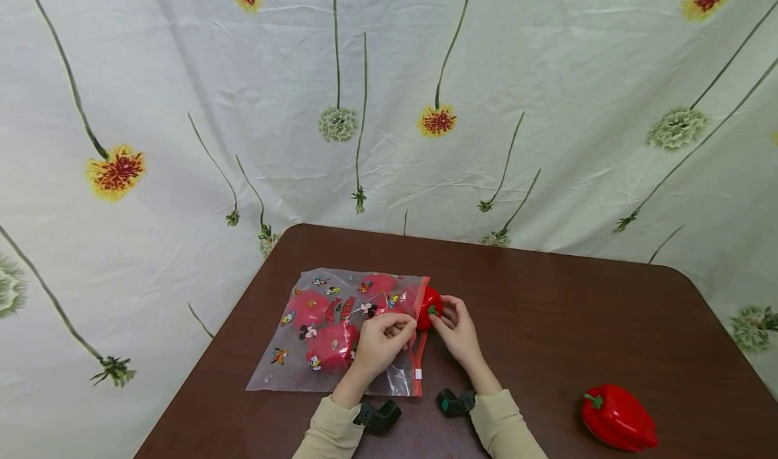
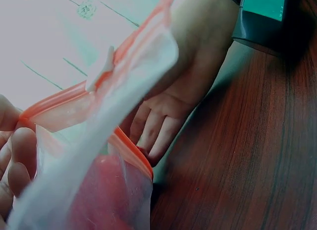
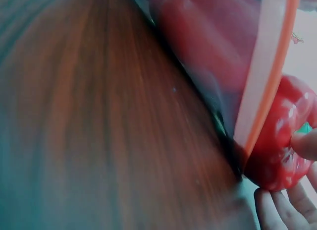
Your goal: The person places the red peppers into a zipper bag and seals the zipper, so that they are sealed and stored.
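A clear zip bag [image 1: 267,376] with cartoon prints and an orange zip edge lies on the table, with several red peppers inside. My left hand [image 1: 379,341] pinches the bag's upper edge at the mouth, which gapes in the left wrist view. In my right hand [image 1: 458,331] is a red bell pepper [image 1: 432,302] with a green stem. This pepper sits partly inside the bag's mouth. The right wrist view shows the thumb [image 3: 306,144] by the stem and fingers below the pepper. A white zip slider [image 1: 418,374] is at the mouth's near end.
Another red bell pepper [image 1: 618,418] lies on the brown table [image 1: 547,324] at the near right. A pale flowered cloth [image 1: 401,162] hangs behind the table's far edge. Each wrist wears a black band.
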Demonstrator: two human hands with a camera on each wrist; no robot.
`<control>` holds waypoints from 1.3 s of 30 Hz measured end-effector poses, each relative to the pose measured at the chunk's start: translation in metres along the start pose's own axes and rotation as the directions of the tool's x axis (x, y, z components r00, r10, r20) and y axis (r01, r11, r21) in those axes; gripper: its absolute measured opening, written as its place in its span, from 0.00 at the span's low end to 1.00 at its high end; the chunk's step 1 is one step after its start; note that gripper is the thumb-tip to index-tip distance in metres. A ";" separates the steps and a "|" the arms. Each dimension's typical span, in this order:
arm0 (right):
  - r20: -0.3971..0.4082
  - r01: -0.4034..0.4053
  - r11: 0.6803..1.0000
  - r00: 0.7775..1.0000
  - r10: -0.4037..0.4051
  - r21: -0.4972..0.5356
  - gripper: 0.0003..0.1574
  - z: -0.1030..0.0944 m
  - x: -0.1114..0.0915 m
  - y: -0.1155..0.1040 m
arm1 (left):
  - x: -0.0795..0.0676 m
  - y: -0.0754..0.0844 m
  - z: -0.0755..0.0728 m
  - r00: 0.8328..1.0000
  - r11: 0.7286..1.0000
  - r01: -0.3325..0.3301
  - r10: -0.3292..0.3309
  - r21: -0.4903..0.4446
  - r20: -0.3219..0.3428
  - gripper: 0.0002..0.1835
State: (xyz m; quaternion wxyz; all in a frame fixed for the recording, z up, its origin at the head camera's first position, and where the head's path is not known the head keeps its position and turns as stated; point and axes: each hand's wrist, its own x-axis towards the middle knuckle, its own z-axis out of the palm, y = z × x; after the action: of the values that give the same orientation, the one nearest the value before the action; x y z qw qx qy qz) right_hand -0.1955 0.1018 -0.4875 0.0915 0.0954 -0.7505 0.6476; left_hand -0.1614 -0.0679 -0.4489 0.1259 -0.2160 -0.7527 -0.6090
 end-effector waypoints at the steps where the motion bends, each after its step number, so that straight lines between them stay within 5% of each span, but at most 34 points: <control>1: -0.013 -0.001 1.000 1.000 0.001 -0.008 0.25 0.001 0.000 0.000 | 0.000 0.000 0.000 1.000 1.000 0.004 -0.004 -0.003 0.000 0.05; 11: -0.075 0.014 0.999 0.997 -0.017 -0.034 0.25 0.007 0.002 -0.004 | 0.000 -0.001 0.000 1.000 1.000 -0.001 0.001 -0.011 0.008 0.06; 24: 0.047 -0.054 0.998 0.998 0.052 0.031 0.26 0.007 0.003 -0.002 | -0.001 0.002 0.000 1.000 1.000 0.019 -0.019 -0.007 0.012 0.05; 39: 0.154 -0.057 0.993 0.987 0.041 0.102 0.26 0.006 0.000 -0.002 | 0.000 0.002 0.001 1.000 1.000 0.007 -0.006 0.029 -0.019 0.05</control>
State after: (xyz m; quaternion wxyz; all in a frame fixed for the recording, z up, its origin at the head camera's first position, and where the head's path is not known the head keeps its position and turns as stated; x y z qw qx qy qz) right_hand -0.1947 0.0959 -0.4864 0.0130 0.1306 -0.7220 0.6793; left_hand -0.1598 -0.0664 -0.4472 0.1341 -0.2062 -0.7609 -0.6004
